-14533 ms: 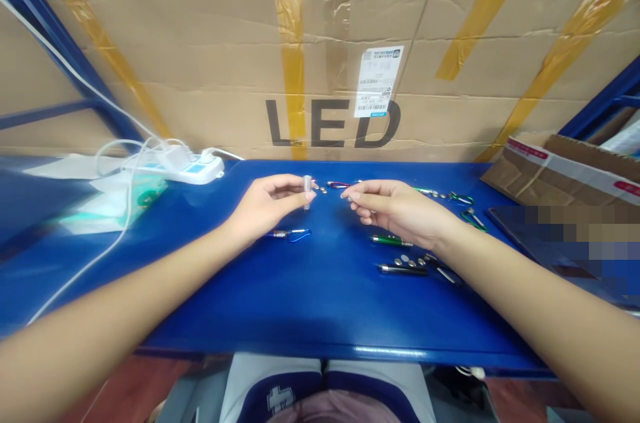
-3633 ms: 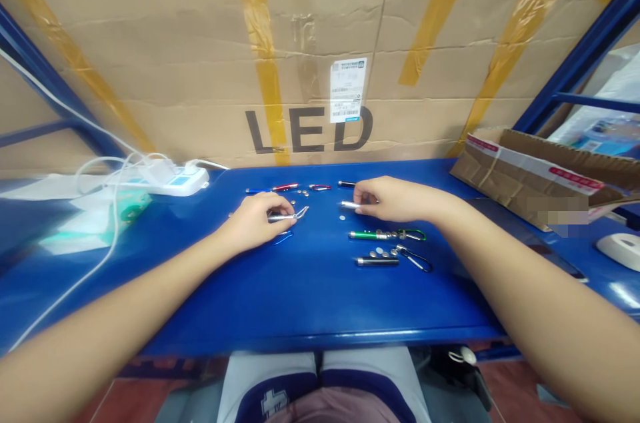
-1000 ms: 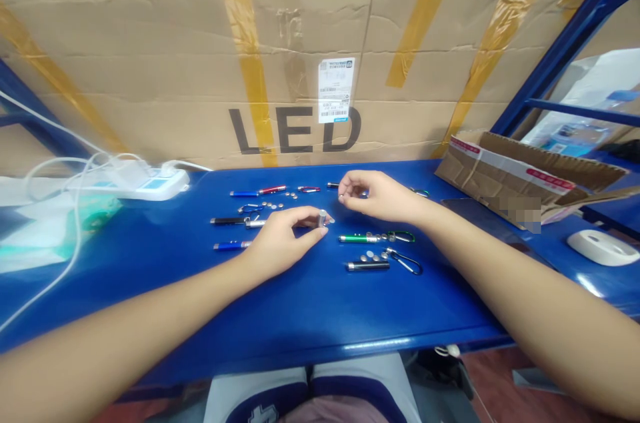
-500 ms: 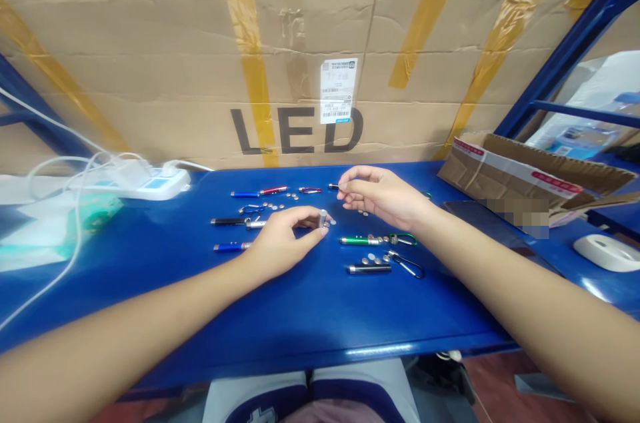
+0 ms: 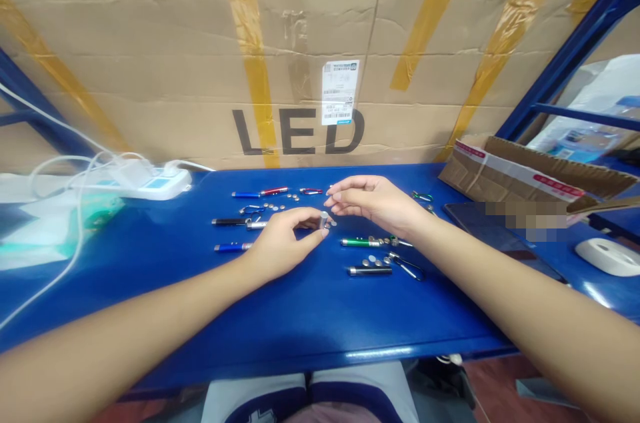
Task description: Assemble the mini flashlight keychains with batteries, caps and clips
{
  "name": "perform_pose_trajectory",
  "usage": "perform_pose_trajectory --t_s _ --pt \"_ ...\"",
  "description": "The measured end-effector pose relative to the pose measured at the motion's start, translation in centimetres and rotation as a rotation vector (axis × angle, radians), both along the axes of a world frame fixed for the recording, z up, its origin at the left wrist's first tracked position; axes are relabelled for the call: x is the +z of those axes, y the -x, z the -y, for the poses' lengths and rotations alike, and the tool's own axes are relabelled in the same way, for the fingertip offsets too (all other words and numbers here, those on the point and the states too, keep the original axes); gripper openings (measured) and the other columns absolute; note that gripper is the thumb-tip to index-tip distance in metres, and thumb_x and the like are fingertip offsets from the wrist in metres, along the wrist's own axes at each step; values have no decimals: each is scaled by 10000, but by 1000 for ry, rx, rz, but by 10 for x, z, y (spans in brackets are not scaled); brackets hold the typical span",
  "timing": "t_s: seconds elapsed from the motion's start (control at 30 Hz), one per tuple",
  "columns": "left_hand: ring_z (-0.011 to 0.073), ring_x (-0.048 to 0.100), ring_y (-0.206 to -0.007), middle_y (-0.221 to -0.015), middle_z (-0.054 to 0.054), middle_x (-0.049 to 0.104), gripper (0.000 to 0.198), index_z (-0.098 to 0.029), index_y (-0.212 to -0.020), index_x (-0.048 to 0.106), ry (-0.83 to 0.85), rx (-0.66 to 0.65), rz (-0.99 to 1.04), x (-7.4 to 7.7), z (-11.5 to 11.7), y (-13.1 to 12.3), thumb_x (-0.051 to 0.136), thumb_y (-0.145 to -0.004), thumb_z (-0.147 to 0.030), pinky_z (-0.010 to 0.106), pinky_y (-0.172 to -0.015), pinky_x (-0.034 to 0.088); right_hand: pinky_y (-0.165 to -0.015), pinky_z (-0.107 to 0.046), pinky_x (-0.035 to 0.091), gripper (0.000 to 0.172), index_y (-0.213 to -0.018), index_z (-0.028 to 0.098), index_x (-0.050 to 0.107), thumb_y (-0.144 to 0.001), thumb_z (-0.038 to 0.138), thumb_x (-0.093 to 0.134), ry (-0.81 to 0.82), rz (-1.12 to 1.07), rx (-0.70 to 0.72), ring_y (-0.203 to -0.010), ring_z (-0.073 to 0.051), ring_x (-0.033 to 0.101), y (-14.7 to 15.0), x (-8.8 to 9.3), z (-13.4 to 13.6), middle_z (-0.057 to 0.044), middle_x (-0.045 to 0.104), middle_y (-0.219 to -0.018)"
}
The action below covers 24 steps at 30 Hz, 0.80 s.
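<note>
Two penlights (image 5: 357,242) beside right hand (image 5: 380,202), fingers pinched, left hand (image 5: 280,243) fingers gripping silver tube (image 5: 323,220)

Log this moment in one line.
left hand: grips silver tube | right hand: fingertips beside tube top | nearby: green penlight, black penlight, button cells

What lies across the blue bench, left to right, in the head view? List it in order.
White power strip → blue penlight → left hand holding a silver tube → right hand → open cardboard box.
</note>
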<state>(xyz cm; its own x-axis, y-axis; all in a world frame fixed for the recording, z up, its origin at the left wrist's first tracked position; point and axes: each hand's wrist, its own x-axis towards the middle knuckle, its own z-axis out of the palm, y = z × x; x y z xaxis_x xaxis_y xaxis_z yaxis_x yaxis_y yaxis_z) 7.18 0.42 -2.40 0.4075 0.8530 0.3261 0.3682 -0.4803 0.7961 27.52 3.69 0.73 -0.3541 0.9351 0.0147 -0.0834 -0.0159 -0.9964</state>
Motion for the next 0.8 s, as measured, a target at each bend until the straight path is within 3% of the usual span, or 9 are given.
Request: perform_pose_trajectory --t_s 0.33,0.8 --pt "185 710 -951 -1023 44 763 189 -177 -1008 723 -17 7 9 -1 0 1 666 -843 -247 306 -917 568 -841 -322 578 275 -893 161 762 -655 247 869 -27 -3 109 -796 -158 731 1 -1 1 -46 776 -834" --pt "189 696 -931 -1000 52 753 186 -162 -980 723 -26 5 29 -2 -3 1 691 -833 -272 296 -875 553 -788 -313 507 248 -927 189 764 -733 336 815 -292 191 227 -817 -152 640 1 2 5 -23 713 -876"
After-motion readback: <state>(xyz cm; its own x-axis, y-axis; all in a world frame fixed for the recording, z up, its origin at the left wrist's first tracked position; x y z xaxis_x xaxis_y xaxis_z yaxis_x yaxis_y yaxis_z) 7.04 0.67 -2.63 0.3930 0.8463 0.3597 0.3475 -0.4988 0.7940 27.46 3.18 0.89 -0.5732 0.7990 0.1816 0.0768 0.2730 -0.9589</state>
